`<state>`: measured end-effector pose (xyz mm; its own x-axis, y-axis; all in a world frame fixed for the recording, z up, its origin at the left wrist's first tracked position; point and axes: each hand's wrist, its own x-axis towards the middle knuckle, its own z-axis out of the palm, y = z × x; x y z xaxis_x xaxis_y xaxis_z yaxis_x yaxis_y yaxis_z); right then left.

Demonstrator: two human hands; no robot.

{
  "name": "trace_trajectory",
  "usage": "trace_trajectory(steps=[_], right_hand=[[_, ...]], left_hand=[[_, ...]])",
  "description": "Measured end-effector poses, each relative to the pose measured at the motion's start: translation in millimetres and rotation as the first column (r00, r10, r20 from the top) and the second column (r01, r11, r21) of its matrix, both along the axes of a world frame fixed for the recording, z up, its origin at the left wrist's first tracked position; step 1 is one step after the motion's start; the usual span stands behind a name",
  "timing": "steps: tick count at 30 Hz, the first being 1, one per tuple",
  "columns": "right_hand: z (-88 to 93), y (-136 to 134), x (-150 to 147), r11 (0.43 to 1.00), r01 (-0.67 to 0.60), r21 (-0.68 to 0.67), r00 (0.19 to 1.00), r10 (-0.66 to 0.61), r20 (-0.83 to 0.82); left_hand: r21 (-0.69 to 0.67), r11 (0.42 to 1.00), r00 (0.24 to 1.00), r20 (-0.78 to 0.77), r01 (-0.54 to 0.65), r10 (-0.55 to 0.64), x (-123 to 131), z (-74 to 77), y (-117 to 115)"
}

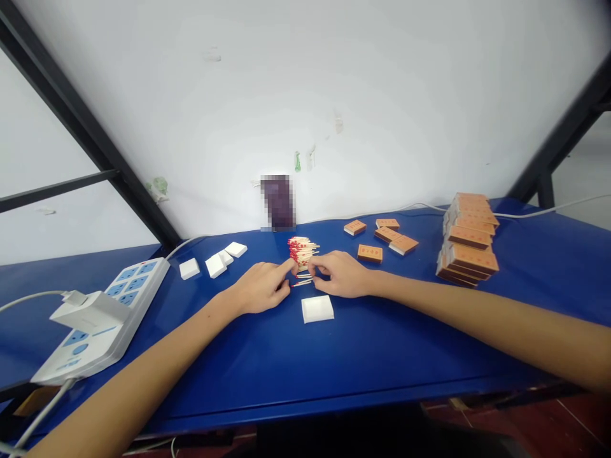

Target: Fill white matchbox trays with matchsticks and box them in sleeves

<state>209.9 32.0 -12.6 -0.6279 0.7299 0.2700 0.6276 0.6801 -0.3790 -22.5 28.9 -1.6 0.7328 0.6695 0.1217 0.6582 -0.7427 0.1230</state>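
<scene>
A pile of red-headed matches [305,250] lies on the blue table, heads mostly to the left. A few loose matches [302,280] lie just in front of it, between my two hands. My left hand [266,287] rests at the head side, index finger stretched to the pile's edge and thumb apart from it. From the other side, my right hand [342,273] reaches the stick ends, its thumb and index finger curved with a gap between their tips. Neither hand visibly lifts a match. Nearer me lies a white matchbox tray [317,309].
Several white trays [216,265] lie at left, by a power strip [136,299] with a plugged-in charger [90,316]. Several orange matchboxes [370,253] lie right of the pile. Stacked matchboxes [470,238] stand farther right. A cable [410,207] runs along the wall.
</scene>
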Motion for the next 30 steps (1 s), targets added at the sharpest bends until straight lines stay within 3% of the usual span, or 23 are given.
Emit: trace_trajectory(steps=[8, 18, 22, 30], right_hand=[[-1.2, 0.9, -0.5, 1.0, -0.026, 0.005, 0.998, 0.026, -0.058], [-5.6, 2.9, -3.2, 0.999, -0.03, 0.027, 0.999, 0.032, -0.042], [-7.6, 3.7, -2.3, 0.998, -0.059, 0.025, 0.998, 0.06, -0.035], [-6.2, 0.5, 0.2, 0.998, -0.041, 0.039, 0.997, 0.043, -0.067]], left_hand=[[-0.27, 0.961, 0.988, 0.149, 0.067, -0.027, 4.7, 11.2, 13.3], [-0.409, 0.906, 0.962, 0.272, 0.11, 0.005, 0.7, 7.7, 19.3], [-0.497, 0.859, 0.949, 0.313, 0.123, 0.046, 1.0, 6.8, 21.6], [-0.516, 0.854, 0.849, 0.48, 0.07, 0.22, -2.6, -5.3, 14.0]])
